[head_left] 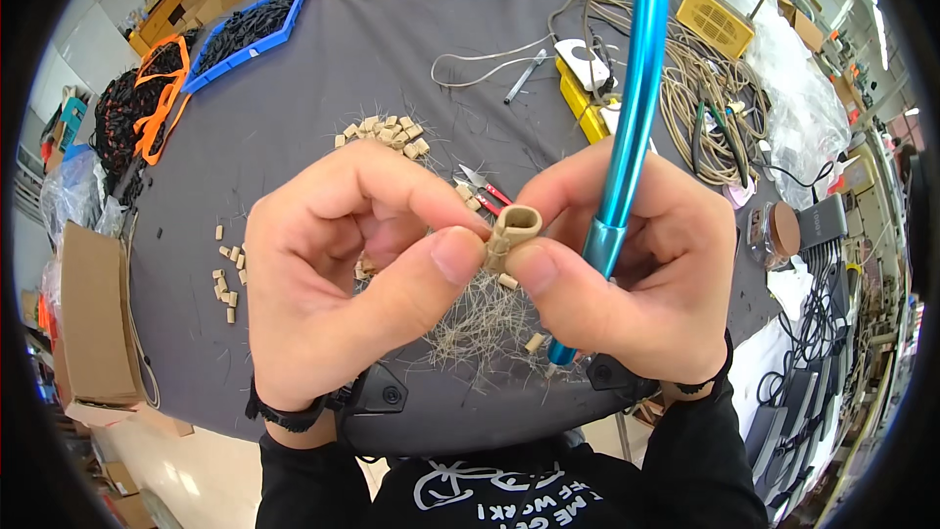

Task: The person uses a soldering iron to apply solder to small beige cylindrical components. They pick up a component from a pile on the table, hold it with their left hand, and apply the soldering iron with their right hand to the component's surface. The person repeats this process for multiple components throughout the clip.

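Between thumb and forefinger, my left hand [333, 264] pinches one side of a small tan fabric loop [517, 225]. My right hand [651, 264] pinches its other side, and the loop's opening faces up. A shiny blue pen-shaped tool [634, 108] with a cord at its top also rests in my right hand, its lower end pointing down at the table. Small red-handled thread snips [490, 194] lie just behind the held loop. Loose thread ends [475, 323] are heaped below my fingers. Similar tan loops [392, 130] form a pile beyond my left hand.
More tan loops [231, 284] lie left of my left hand on the dark-covered table [323, 49]. A blue tray [245, 37] of black pieces sits far left. Coiled cable [705, 98], a pen [526, 76] and a glass jar [774, 232] are towards the right. A cardboard box [98, 313] stands at left.
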A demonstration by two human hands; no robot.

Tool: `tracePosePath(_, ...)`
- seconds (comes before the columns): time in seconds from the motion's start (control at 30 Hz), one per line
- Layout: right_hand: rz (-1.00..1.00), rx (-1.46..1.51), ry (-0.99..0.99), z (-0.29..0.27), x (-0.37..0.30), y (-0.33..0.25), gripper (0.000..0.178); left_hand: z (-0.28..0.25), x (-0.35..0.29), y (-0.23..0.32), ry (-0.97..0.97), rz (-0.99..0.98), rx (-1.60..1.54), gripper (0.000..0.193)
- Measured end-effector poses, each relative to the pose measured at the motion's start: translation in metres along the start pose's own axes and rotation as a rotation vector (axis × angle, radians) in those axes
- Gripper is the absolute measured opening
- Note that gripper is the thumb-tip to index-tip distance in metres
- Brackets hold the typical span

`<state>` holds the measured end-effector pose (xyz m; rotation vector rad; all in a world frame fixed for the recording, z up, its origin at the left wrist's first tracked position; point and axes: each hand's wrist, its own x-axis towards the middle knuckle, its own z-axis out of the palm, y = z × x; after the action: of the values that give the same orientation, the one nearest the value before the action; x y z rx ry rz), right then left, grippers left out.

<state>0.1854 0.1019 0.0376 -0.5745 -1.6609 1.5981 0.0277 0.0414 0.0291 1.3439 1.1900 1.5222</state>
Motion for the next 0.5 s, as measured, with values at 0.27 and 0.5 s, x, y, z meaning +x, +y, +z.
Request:
tracePosePath(0.27,-0.066,-0.262,-0.016,-0.001,0.000,0.001,0.015,-0.011,-0.002,0.002,-0.011,-0.116,0.056,0.019)
tracePosePath(0.5,-0.047,-0.360,-0.035,-0.001,0.001,0.003,0.013,-0.012,0.001,0.006,-0.037,-0.119,0.142,0.012)
